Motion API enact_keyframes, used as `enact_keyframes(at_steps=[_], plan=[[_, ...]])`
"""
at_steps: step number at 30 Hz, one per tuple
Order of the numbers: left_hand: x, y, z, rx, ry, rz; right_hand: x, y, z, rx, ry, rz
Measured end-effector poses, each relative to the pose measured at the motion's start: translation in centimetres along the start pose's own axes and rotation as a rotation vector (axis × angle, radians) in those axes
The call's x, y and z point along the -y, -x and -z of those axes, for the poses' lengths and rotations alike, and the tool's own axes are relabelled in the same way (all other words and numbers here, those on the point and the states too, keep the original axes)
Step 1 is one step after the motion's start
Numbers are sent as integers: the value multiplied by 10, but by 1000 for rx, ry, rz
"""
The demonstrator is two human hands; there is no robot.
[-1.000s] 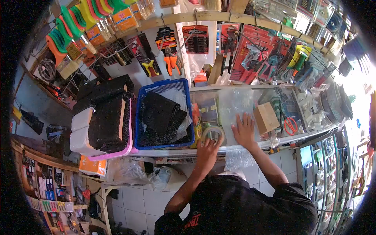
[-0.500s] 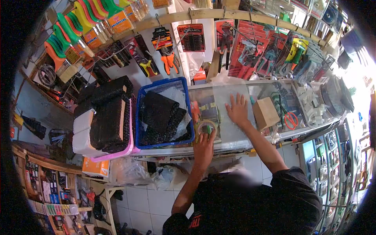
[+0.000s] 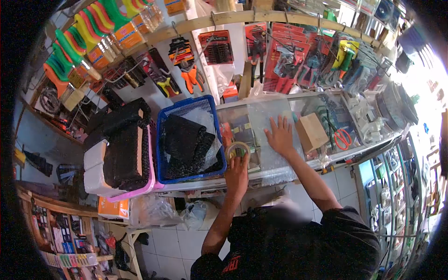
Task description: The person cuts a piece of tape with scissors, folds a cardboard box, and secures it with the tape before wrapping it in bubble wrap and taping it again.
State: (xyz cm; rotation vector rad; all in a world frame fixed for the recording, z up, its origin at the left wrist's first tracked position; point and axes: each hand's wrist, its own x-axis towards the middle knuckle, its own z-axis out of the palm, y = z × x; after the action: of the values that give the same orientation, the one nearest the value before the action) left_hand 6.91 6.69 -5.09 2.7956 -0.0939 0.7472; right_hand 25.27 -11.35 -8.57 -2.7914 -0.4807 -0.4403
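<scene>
My right hand (image 3: 281,140) lies flat with fingers spread on a sheet of clear plastic wrap (image 3: 268,161), which drapes over the glass counter. To its left, my left hand (image 3: 237,176) rests at the counter's front edge, fingers stretched forward. Their tips touch the near rim of a tape roll (image 3: 232,146), which lies flat on the glass. A brown cardboard box (image 3: 311,131) stands just right of my right hand. Farther right are scissors with orange handles (image 3: 342,138).
A blue basket (image 3: 159,140) holds folded black bubble wrap (image 3: 184,140). Left of it, a pink basket (image 3: 151,175) carries black-wrapped and white packages. Pliers (image 3: 192,79) and other packaged tools hang from a wooden rail (image 3: 238,17) above. Glass shelving (image 3: 389,191) stands at right.
The whole view has shifted slightly, so things appear farther left. My left hand's fingers look closer together at the tape roll. My right hand stays flat on the plastic wrap.
</scene>
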Motion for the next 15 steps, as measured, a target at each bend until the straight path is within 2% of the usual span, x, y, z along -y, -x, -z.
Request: enact_keyframes(at_steps=[5,8,11,13,15], plan=[[0,-3,3,6,-22,-21,-10,-37,-19,-31,-4,-35],[2,-1,-1,44,10,-2,-11,-39,-12,-30,-108,-56],[-8,-1,10,43,101,37,-2,-10,58,-227,-172,87],[-30,2,34,70,182,79,-15,16,100,-263,-130,85],[-48,16,26,64,282,-32,-35,39,135,-280,-110,47]])
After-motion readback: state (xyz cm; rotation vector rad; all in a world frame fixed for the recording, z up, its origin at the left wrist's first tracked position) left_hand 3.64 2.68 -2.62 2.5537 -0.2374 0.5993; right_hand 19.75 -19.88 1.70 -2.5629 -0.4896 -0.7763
